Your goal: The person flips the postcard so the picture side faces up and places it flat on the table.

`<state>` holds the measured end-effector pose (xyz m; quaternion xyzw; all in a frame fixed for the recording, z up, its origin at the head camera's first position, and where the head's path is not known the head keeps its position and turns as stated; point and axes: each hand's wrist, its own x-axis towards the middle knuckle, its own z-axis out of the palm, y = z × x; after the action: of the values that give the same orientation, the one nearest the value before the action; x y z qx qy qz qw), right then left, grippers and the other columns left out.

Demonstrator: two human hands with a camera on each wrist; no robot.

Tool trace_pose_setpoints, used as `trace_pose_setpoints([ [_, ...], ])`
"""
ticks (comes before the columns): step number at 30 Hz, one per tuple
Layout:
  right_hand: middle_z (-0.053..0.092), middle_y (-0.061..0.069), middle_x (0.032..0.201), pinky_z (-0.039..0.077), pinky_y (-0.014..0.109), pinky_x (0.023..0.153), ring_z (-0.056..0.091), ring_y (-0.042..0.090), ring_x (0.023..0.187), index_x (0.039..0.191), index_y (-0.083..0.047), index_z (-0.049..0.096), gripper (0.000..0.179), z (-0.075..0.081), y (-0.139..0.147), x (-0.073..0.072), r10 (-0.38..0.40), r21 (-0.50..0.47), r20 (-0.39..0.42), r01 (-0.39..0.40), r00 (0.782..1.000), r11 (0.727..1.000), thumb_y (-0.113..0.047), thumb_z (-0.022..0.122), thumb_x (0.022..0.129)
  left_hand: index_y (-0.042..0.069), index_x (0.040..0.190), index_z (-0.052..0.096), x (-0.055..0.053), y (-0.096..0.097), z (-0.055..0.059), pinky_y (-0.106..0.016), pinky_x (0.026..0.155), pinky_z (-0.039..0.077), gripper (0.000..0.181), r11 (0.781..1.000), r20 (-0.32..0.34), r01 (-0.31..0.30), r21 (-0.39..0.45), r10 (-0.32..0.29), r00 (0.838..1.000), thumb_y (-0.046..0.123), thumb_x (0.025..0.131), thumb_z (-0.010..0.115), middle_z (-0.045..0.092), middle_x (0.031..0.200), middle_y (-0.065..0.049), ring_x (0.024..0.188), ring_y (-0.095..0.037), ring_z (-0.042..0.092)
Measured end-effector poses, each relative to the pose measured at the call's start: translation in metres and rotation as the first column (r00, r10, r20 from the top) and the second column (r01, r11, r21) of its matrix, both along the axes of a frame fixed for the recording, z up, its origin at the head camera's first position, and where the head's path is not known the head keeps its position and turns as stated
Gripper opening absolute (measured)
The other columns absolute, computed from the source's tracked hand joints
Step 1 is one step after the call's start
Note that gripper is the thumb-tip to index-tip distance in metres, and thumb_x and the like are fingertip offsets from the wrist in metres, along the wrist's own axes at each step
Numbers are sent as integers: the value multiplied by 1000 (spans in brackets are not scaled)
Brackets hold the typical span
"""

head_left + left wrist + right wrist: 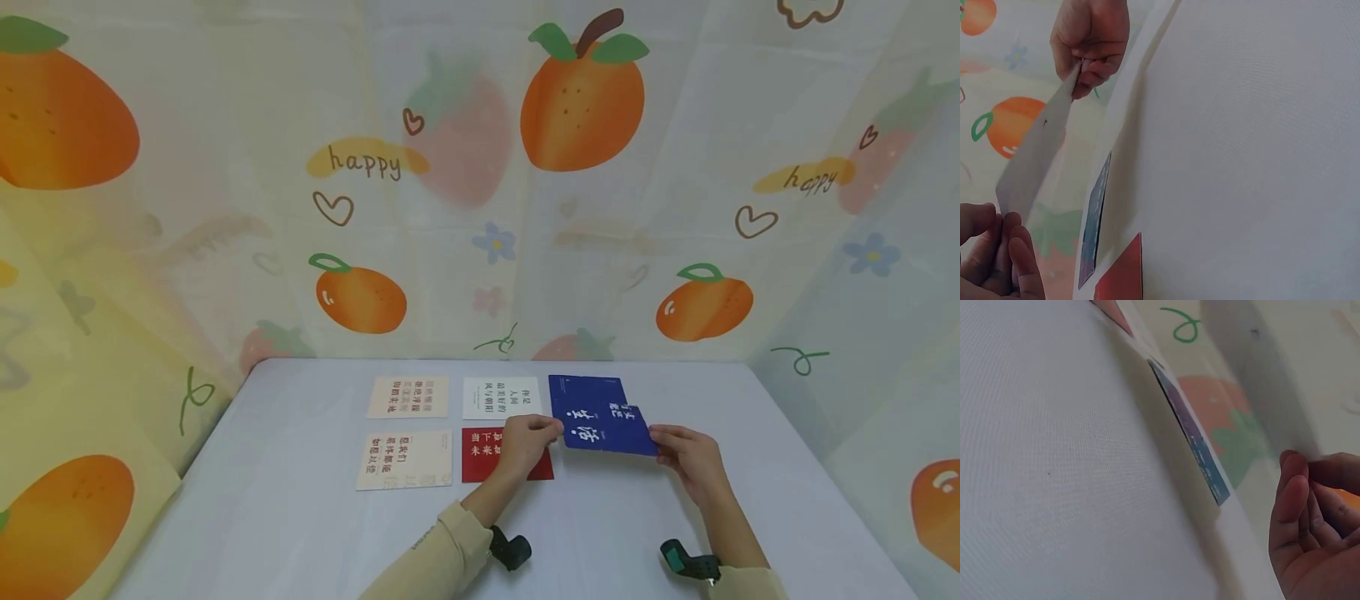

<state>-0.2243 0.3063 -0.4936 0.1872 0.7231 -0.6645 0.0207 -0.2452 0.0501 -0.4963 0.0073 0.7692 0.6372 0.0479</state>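
Observation:
Both hands hold a blue card [615, 433] with white writing up off the table, its pale back [1038, 153] showing in the left wrist view. My left hand [521, 446] pinches its left edge between thumb and fingers. At the opposite edge, my right hand [690, 462] grips it the same way, fingertips [1294, 465] on the card. Behind it and partly covered, another blue card [588, 388] lies on the table. Below my left hand lies a red card [480, 467], partly hidden by that hand.
A white card [483, 400] lies behind the red one. To the left are two cream printed cards, one farther back [382, 396] and one nearer [372, 475]. The white table [300, 542] meets a fruit-patterned curtain [450, 250] at its back edge.

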Motion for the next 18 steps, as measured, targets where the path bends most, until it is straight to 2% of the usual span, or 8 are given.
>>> trace_pose_setpoints([
  [8, 67, -10, 80, 52, 18, 66, 59, 7, 72, 128, 9, 55, 41, -5, -4, 1, 52, 57, 10, -53, 999, 997, -14, 61, 94, 4, 104, 73, 1, 0, -4, -28, 76, 59, 19, 999, 7, 7, 44, -7, 1000, 11, 86, 71, 75, 89, -8, 78, -12, 70],
  [14, 67, -9, 82, 52, 19, 66, 58, 8, 73, 129, 10, 55, 42, -8, -4, -1, 73, 76, 5, -73, 997, 994, -13, 60, 94, 5, 117, 68, -1, 0, -7, -30, 75, 59, 34, 999, 29, -27, 32, 26, 999, 13, 84, 72, 75, 89, -9, 79, -14, 71],
  [18, 66, -8, 80, 52, 19, 65, 58, 8, 72, 127, 10, 56, 41, -7, -5, -2, 79, 77, 4, -79, 997, 994, -13, 61, 94, 4, 120, 67, -1, -1, -8, -30, 75, 59, 37, 999, 30, -26, 24, 26, 999, 13, 85, 72, 75, 91, -10, 80, -14, 71],
])
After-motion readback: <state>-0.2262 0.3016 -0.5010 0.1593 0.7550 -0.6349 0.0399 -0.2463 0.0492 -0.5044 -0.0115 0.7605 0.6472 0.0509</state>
